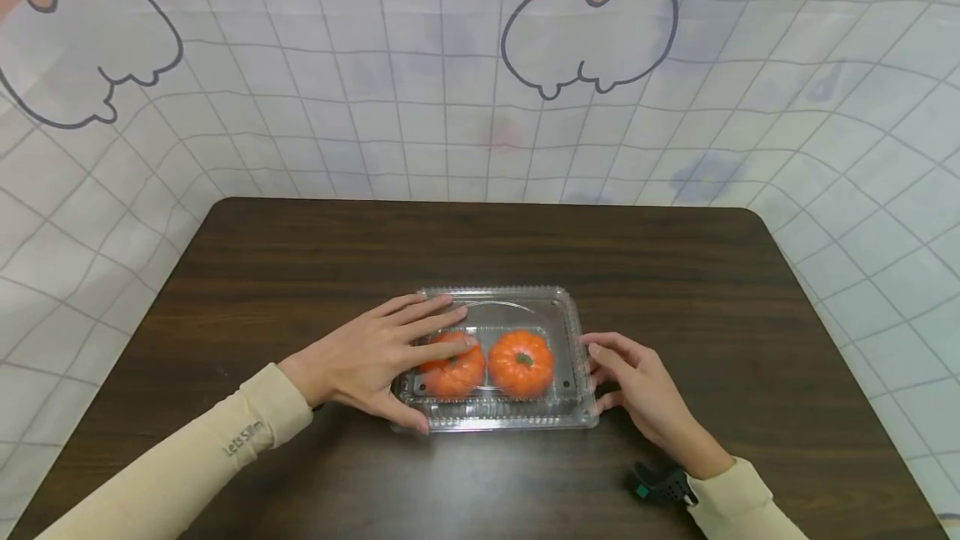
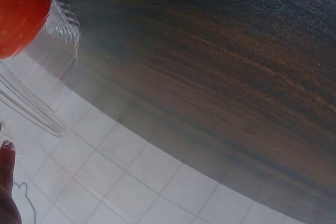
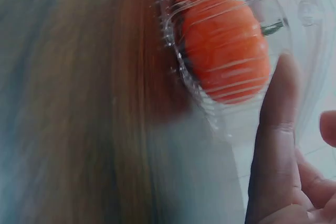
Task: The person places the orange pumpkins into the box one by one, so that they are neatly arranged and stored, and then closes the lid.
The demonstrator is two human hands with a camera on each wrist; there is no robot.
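Note:
A clear plastic clamshell box lies on the table with two small orange pumpkins inside. The right pumpkin shows its green stem; fingers partly cover the left pumpkin. My left hand rests spread over the box's left part, its thumb by the front left corner. At the right edge, my right hand touches the box with loosely bent fingers. In the right wrist view, a straight finger lies against the clear plastic beside a pumpkin. The left wrist view catches only a box corner and part of a pumpkin.
A dark wood-grain table with rounded far corners carries the box. Behind and beside it hangs a white grid-patterned cloth printed with cartoon animals. A black band with a small device sits at the right wrist.

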